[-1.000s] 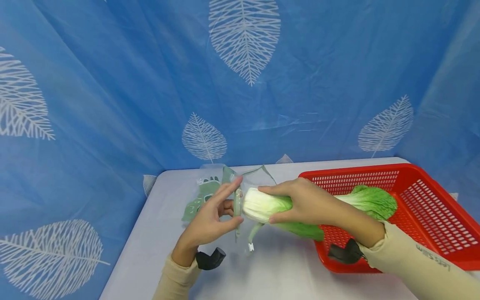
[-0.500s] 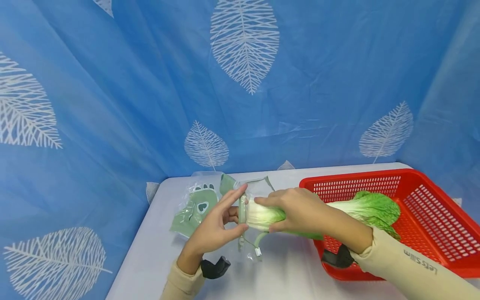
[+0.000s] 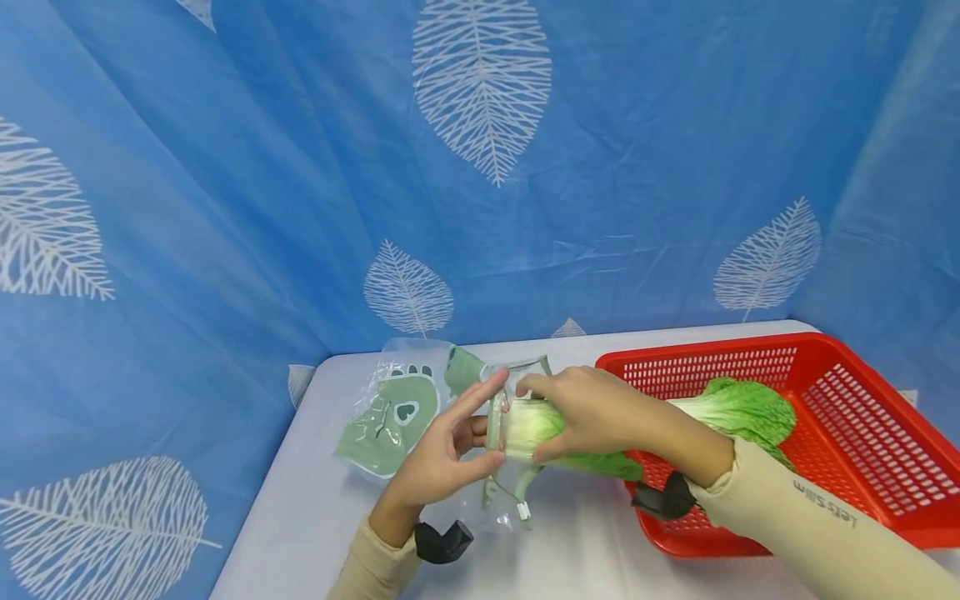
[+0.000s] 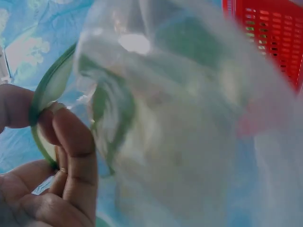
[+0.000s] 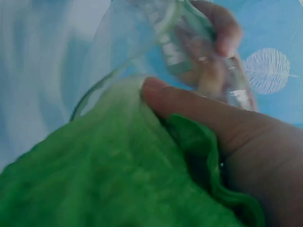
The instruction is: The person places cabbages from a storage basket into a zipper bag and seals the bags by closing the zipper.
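Note:
My left hand [image 3: 446, 462] grips the rim of a clear zip bag [image 3: 397, 417] with a green cartoon print, and its fingers curl inside the mouth. In the left wrist view, fingertips pinch the green-edged rim [image 4: 45, 80]. A Chinese cabbage [image 3: 531, 427], pale base to the left and green leaves to the right, lies in my right hand [image 3: 600, 412], thumb and fingers around it. The base is at the bag's mouth, overlapped by the clear film. Seen from the right wrist, the thumb presses the side of the cabbage [image 5: 109, 156]. A white zip slider [image 3: 522, 510] hangs below.
A red plastic basket [image 3: 862, 425] stands at the right on the white table [image 3: 292, 517], with another leafy cabbage [image 3: 750, 408] in it. A blue curtain [image 3: 637, 208] with white leaf prints rises behind the table.
The bag's printed body has spread flatter to the left. Its mouth and my left hand have shifted right over the cabbage base, while the right hand keeps its grip on the cabbage.

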Available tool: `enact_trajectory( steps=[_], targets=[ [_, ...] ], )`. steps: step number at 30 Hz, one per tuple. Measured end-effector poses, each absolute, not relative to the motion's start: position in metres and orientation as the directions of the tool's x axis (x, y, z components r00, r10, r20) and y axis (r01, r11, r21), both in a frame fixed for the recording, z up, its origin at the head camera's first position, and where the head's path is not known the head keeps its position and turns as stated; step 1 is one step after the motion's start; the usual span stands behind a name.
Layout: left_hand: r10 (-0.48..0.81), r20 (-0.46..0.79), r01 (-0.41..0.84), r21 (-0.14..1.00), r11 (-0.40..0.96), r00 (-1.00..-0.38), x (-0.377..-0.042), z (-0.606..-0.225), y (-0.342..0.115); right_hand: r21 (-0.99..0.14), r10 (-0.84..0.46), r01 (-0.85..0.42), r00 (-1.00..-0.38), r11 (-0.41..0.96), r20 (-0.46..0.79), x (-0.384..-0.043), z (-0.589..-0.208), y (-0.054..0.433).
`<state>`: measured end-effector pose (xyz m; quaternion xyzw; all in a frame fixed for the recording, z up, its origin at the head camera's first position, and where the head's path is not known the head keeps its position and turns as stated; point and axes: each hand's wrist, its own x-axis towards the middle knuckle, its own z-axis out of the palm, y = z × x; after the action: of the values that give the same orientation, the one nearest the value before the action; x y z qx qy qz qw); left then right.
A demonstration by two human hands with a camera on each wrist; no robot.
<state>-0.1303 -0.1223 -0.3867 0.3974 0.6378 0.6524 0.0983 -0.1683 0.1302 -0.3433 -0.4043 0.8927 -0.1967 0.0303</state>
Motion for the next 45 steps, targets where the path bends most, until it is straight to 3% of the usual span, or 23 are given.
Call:
enact_trajectory(
  steps=[4, 12, 20, 23, 28, 34, 38, 45],
  targets=[
    [0.610, 0.417, 0.371, 0.905, -0.209, -0.674, -0.131, -0.388, -0.123, -0.456, -0.697, -0.648, -0.713, 0.610, 0.079, -0.169, -0.353, 0.130],
    [0.543, 0.441, 0.332, 0.897, -0.291, -0.714, -0.135, -0.389, -0.129, -0.522, -0.625, -0.621, -0.755, 0.585, 0.198, -0.167, -0.374, 0.138],
    [0.486, 0.472, 0.331, 0.876, -0.351, -0.736, -0.135, -0.389, -0.133, -0.541, -0.675, -0.710, -0.668, 0.452, 0.313, -0.163, -0.386, 0.153],
    [0.462, 0.486, 0.346, 0.868, -0.357, -0.742, -0.136, -0.388, -0.134, -0.550, -0.682, -0.712, -0.660, 0.436, 0.315, -0.160, -0.390, 0.162],
    [0.429, 0.502, 0.353, 0.855, -0.381, -0.751, -0.137, -0.386, -0.136, -0.586, -0.655, -0.631, -0.725, 0.509, 0.212, -0.158, -0.398, 0.173],
    [0.456, 0.473, 0.320, 0.871, -0.373, -0.754, -0.138, -0.387, -0.137, -0.431, -0.653, -0.603, -0.756, 0.672, 0.039, -0.160, -0.409, 0.177],
    [0.465, 0.475, 0.318, 0.870, -0.378, -0.747, -0.139, -0.388, -0.137, -0.421, -0.675, -0.638, -0.734, 0.645, 0.079, -0.163, -0.412, 0.177],
    [0.436, 0.512, 0.361, 0.849, -0.386, -0.740, -0.139, -0.386, -0.140, -0.594, -0.619, -0.590, -0.763, 0.547, 0.187, -0.164, -0.406, 0.180]
  ],
)
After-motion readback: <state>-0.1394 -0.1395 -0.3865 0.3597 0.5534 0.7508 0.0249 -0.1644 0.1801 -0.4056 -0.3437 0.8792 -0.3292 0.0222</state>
